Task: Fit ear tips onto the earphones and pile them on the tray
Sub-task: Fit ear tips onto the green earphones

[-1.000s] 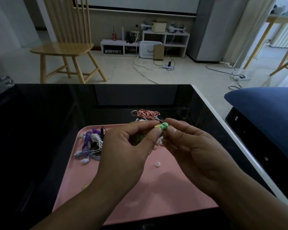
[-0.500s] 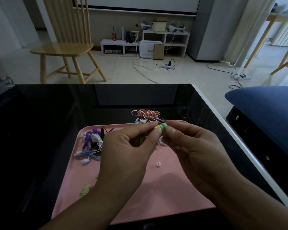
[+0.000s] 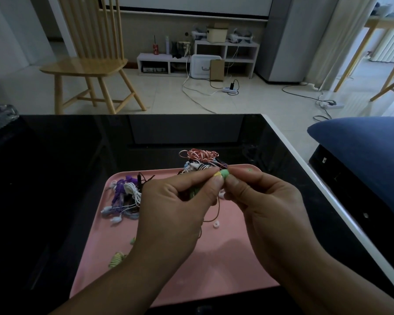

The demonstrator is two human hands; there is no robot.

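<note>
Black glossy table [image 3: 66, 178] filled the lower view, with a pink tray [image 3: 225, 269] on it, a pale tiled floor beyond and a wooden chair [image 3: 87, 64] at the back. We held both hands up over the tray's far half. Our left hand [image 3: 168, 214] had thumb and forefinger pinched shut on a yellow earbud piece [image 3: 217, 174]. Our right hand [image 3: 266, 205] met it fingertip to fingertip, thumb and forefinger closed on a green ear tip [image 3: 225, 173]. The green tip touched the yellow piece right at the pinch; we could not tell how far it sat on. A thin brown cable [image 3: 218, 208] hung down from the pinch, between the two hands, to the tray. Just below the pinch, on the tray between the wrists, lay a small white ear tip [image 3: 216, 224], loose and apart from everything else. Behind the pinch, at the tray's far edge, sat a tangle of red-and-white cable [image 3: 200, 155] with other earphones under it, partly hidden by our fingers. Left of the left hand lay a pile of purple and white earphones [image 3: 125, 198]. Nearer us, beside the left forearm, a coiled yellow-green earphone [image 3: 116, 259] rested on the tray.
</note>
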